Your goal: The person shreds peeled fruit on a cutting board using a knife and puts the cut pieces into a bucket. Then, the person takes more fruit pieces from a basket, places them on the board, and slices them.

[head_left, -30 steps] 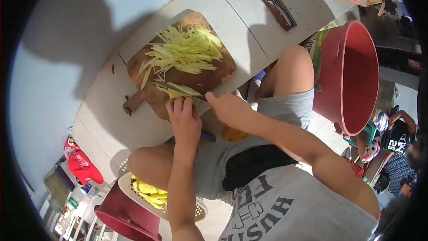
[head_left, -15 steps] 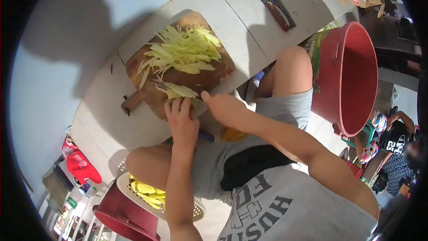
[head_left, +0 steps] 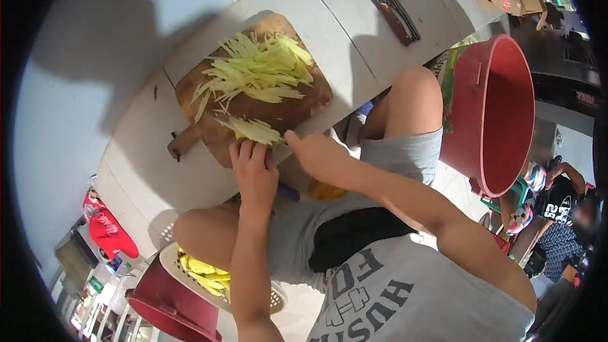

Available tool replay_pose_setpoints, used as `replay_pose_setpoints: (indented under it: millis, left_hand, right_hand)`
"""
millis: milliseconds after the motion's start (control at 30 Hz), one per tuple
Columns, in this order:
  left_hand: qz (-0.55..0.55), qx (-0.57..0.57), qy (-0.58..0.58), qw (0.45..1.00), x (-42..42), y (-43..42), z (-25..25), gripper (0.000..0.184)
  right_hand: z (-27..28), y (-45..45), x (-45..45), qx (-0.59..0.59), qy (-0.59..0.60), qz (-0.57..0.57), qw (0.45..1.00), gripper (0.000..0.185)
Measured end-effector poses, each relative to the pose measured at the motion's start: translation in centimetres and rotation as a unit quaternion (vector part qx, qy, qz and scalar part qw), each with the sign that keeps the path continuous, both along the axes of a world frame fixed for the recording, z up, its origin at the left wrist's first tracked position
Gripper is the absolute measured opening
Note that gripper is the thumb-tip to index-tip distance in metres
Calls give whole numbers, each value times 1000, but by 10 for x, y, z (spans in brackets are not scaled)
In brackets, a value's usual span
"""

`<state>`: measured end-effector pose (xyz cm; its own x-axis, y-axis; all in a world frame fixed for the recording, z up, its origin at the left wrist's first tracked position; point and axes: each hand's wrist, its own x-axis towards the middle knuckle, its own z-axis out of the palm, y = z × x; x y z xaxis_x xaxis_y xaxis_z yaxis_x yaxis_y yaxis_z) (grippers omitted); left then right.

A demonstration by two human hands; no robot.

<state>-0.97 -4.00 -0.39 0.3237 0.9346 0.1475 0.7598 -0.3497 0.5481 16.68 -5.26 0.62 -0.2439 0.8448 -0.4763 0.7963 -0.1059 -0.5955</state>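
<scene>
A wooden cutting board [head_left: 275, 113] with a short handle lies on the tiled surface, bearing a heap of pale green-yellow strips [head_left: 259, 66]. At the board's near edge my left hand [head_left: 253, 168] has its fingers bent onto a yellow-green piece [head_left: 250, 130], partly sliced. My right hand [head_left: 313, 152] is closed around a knife, whose handle is hidden in the fist; little of the blade shows beside the piece. Slices lean at the piece's far side.
A knife with a brown handle [head_left: 396, 24] lies on the tiles [head_left: 323, 31]. Right is a large red tub [head_left: 472, 120]; lower left, a basket of yellow pieces [head_left: 206, 275] over another red tub [head_left: 171, 304]. Seated people [head_left: 560, 215] are at far right.
The knife blade, plainly visible across the piece a second ago, now barely shows. My right hand has shifted slightly. The whole view has drifted a little, with the board slightly further left.
</scene>
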Motion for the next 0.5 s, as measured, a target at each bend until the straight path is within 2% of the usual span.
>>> replay_pose_setpoints:
  millis: [67, 167, 267, 500]
  left_hand:
    - [1, -13, -6, 1000, -2, -3, -1, 33]
    - [0, 4, -9, 1000, 1, 0, 1, 36]
    - [3, 6, -15, 1000, 0, -2, 0, 35]
    - [8, -1, 19, 1000, -3, -1, -3, 33]
  right_hand:
    - [21, -11, 6, -4, -8, 25, 1000, 26]
    - [24, -21, 14, -29, -14, 28, 999, 27]
    - [-21, -18, 3, 25, 14, -3, 1000, 29]
    - [-29, 0, 2, 12, 28, -2, 1000, 26]
